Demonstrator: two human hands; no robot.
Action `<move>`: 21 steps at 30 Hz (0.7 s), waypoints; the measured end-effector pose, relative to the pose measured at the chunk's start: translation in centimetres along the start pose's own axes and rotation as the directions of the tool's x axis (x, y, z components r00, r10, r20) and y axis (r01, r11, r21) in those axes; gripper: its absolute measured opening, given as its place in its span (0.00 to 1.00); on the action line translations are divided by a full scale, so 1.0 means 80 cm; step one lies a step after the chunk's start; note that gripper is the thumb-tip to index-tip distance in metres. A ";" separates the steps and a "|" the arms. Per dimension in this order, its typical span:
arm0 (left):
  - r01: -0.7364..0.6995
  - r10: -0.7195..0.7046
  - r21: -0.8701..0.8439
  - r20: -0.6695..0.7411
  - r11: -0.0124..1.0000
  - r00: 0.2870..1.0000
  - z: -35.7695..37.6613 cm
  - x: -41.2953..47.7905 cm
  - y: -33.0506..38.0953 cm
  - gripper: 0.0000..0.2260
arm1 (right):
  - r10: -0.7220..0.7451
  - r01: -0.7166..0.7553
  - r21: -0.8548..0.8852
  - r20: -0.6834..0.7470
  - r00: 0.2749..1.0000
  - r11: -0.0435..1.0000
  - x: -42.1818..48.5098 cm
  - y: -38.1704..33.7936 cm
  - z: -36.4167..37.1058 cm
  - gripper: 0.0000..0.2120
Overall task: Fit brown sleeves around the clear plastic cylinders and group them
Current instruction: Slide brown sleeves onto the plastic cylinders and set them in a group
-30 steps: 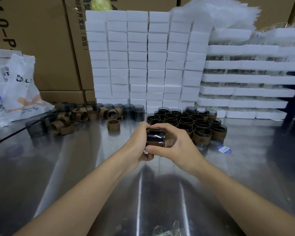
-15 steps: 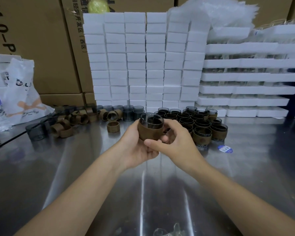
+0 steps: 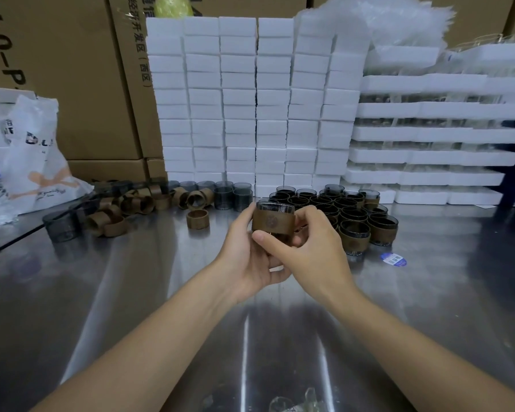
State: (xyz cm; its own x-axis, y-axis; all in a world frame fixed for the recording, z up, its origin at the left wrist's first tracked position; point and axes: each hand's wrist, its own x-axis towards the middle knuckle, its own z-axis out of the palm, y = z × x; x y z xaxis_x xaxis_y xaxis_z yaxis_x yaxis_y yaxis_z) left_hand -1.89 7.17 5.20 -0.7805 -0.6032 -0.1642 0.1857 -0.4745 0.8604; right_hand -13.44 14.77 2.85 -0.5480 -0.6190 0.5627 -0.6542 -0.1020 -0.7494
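Head view: a cylinder [image 3: 275, 207] wearing a brown sleeve [image 3: 272, 223] is held upright above the table [image 3: 131, 292] between both hands. The left hand [image 3: 244, 257] curls round its left side. The right hand [image 3: 312, 251] grips its right side, thumb across the lower front. Thumb and palm hide its base. The sleeved group [image 3: 351, 215] stands just behind.
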 end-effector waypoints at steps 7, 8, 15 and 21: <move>0.083 -0.091 -0.206 -0.028 0.975 0.995 0.012 0.001 -0.010 0.25 | -0.004 0.005 -0.008 0.126 0.992 1.000 -0.008 -0.001 0.006 0.24; 0.075 -0.086 -0.225 -0.041 0.971 0.995 0.013 0.001 -0.011 0.24 | -0.005 0.005 0.000 0.145 0.989 1.000 -0.007 0.000 0.006 0.24; 0.004 -0.024 -0.288 -0.065 0.958 0.998 0.022 -0.002 -0.011 0.20 | -0.029 0.015 0.083 0.174 0.984 0.996 -0.004 0.003 0.005 0.22; -0.021 0.004 -0.270 -0.064 0.963 0.998 0.025 -0.005 -0.009 0.19 | -0.060 0.043 0.106 0.166 0.984 0.993 -0.002 0.005 0.005 0.19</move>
State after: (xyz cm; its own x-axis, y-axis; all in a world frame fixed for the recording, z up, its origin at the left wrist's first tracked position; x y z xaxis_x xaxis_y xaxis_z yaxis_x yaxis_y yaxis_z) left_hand -2.89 9.05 5.63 -0.7398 -0.6449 -0.1917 0.3561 -0.6170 0.7018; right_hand -13.36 14.53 2.33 -0.4133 -0.7324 0.5410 -0.6179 -0.2108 -0.7574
